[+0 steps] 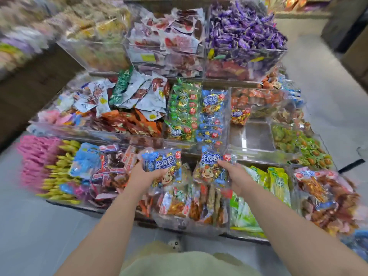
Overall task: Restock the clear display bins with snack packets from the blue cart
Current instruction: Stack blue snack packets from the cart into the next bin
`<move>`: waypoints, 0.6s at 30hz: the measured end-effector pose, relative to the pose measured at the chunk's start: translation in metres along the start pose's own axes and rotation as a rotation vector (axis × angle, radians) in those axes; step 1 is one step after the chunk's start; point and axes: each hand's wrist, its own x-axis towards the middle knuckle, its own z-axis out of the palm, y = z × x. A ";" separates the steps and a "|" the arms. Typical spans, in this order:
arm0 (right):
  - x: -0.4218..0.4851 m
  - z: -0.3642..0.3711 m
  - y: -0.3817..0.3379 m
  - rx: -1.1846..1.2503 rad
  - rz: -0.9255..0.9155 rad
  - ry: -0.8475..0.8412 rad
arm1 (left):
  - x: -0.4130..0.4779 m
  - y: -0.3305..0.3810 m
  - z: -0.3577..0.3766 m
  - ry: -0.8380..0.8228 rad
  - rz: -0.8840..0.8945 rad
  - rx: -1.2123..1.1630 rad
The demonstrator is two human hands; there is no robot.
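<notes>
My left hand (144,175) grips a clear bag of blue-labelled beef cube sweets (162,166) from below. A second bag of the same kind (212,169) sits in my right hand (237,176). Both bags hover above the front row of the tiered display. In the middle row, just beyond them, a clear bin (214,114) holds matching blue bags stacked on edge beside green ones (183,110). To its right, a bin (256,136) is nearly bare, with one red bag (240,114) at its back. The blue cart is only a blurred blue edge (356,244) at the lower right.
Clear bins on three tiers hold purple sweets (245,26), white and red packets (173,34), pink packets (35,160), yellow packets (61,170) and green packs (278,182). Grey floor runs to the left and right of the stand. Shelving stands far left.
</notes>
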 end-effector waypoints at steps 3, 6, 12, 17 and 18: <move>0.012 0.030 -0.025 0.041 -0.127 0.015 | 0.033 0.017 -0.026 -0.015 0.048 0.056; 0.022 0.048 -0.057 0.036 -0.244 -0.016 | 0.058 0.038 -0.040 -0.039 0.078 0.041; 0.045 0.052 -0.129 -0.023 -0.330 0.181 | 0.100 0.073 -0.038 -0.186 0.130 -0.037; 0.062 0.038 -0.176 -0.059 -0.421 0.231 | 0.123 0.094 -0.015 -0.283 0.149 -0.116; 0.067 0.035 -0.183 -0.069 -0.432 0.242 | 0.125 0.099 -0.010 -0.302 0.157 -0.106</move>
